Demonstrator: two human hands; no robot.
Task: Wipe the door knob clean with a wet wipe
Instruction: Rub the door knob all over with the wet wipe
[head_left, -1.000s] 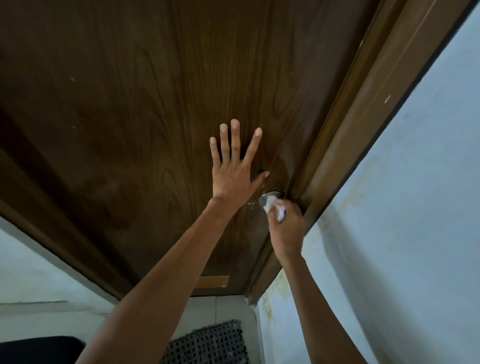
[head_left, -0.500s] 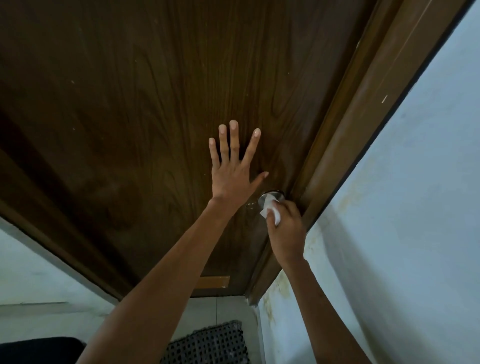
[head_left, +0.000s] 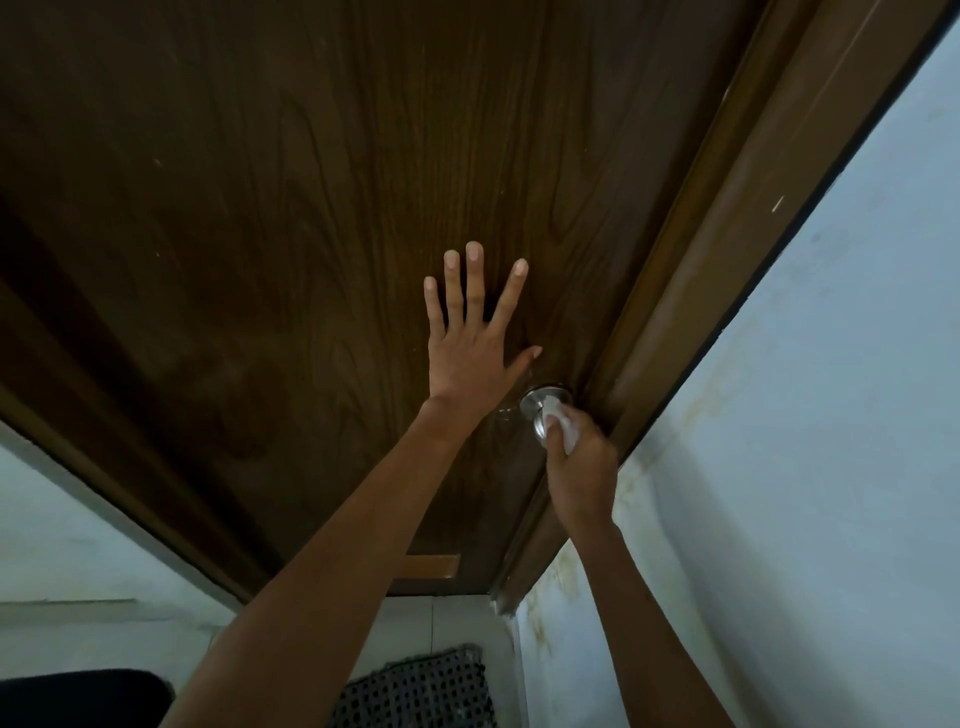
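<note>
A: 2 hands are up. Which is nearer the door knob (head_left: 537, 410)?

B: The right hand (head_left: 579, 467), which touches it. Its fingers are curled round a bunched white wet wipe (head_left: 565, 430), pressed on the knob's lower right side. The knob sits at the right edge of the door (head_left: 311, 208), just beside the door frame (head_left: 727, 260).

A: And the left hand (head_left: 470, 353)?

B: It lies flat on the dark wood up-left of the knob, fingers straight and spread. The thumb tip is near the knob but apart from it.

A: What does the next stroke turn on?

B: Bare metal shows on the knob's left and upper face. I'd judge the wipe should travel round that way, circling the axis that points out from the door. The frame crowds the right side, and the left thumb sits close on the other.

A: Anything else around?

B: A pale stained wall (head_left: 831, 415) to the right and a woven mat (head_left: 421, 691) on the floor below.
</note>
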